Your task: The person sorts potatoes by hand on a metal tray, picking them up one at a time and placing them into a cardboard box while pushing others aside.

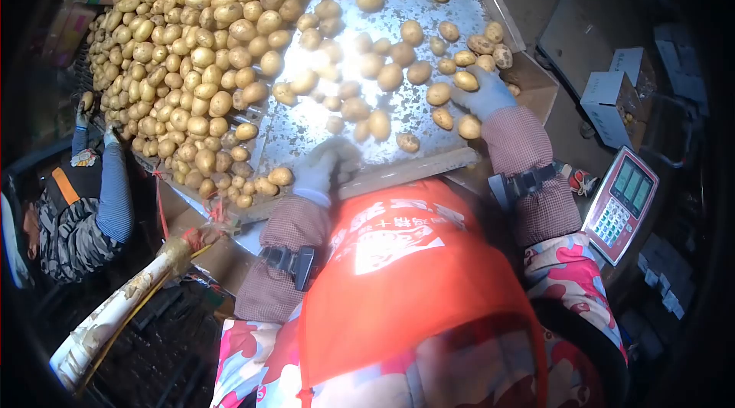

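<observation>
My left hand (328, 168), in a pale glove, is over the near edge of the metal sorting table (295, 136). Motion blurs its fingers, and I see nothing plainly held in it. Toward the table's right side, my gloved right hand (490, 94) has a potato (465, 81) between thumb and fingers. More potatoes lie close around it, including one (469, 127) just below the hand and another (439, 93) to its left. A single potato (408, 143) sits near the front edge, between my two hands.
A large potato heap (199, 48) covers the table's left side. A co-worker's striped sleeve (115, 194) shows at far left. A white pole (115, 308) stands at lower left. To my right are a red digital scale (622, 205) and an open carton (612, 106).
</observation>
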Tool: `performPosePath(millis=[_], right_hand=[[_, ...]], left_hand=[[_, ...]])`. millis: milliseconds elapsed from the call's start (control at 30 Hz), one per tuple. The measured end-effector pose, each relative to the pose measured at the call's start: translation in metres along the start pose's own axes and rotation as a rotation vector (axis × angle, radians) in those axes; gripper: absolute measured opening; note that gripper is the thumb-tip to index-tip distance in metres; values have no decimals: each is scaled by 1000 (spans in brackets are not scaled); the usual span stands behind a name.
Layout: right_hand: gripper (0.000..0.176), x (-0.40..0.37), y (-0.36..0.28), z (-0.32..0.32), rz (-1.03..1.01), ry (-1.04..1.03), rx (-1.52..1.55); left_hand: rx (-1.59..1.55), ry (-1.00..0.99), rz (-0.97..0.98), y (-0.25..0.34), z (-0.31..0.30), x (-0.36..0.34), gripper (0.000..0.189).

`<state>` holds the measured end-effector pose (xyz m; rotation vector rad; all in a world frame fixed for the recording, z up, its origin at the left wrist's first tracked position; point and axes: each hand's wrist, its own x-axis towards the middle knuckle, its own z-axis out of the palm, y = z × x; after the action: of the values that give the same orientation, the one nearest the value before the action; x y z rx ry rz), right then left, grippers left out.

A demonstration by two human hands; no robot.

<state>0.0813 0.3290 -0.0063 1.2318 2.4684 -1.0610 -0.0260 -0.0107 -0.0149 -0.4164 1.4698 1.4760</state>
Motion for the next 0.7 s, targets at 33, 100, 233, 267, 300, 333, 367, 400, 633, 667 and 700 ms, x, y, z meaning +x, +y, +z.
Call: performPosePath(millis=[33,100,233,267,300,333,367,400,633,667,700], right_hand=[[57,3,-7,3,67,-5,163],[49,3,-17,8,210,-19,483],[36,-2,12,55,-254,36,471],[33,-17,-3,50,-349,14,465],[31,-26,-15,52,-441,-11,460],[28,-25,-17,60,-405,-62,511],[25,-25,-21,67,-365,-111,561],[25,-20,-22,62,-334,-64,567],[44,-10,-53,18,-458,-222,-241],[51,-20,-69,21,-643,-174,-503],[54,-23,-77,30,-652,-182,-573]], left_hand=[[41,-43,3,3,4,-1,43],[120,-132,0,5,16,-7,43],[3,-289,-244,45,61,-27,42],[-148,-322,-192,35,61,-22,48],[-299,-353,-138,21,59,-16,53],[-291,-353,-112,13,60,-7,55],[-282,-367,-84,11,64,6,57],[-275,-392,-59,7,66,15,59],[-325,-187,-96,-11,37,5,58],[-315,-156,-91,-3,38,-2,57],[-310,-119,-88,0,36,-7,56]])
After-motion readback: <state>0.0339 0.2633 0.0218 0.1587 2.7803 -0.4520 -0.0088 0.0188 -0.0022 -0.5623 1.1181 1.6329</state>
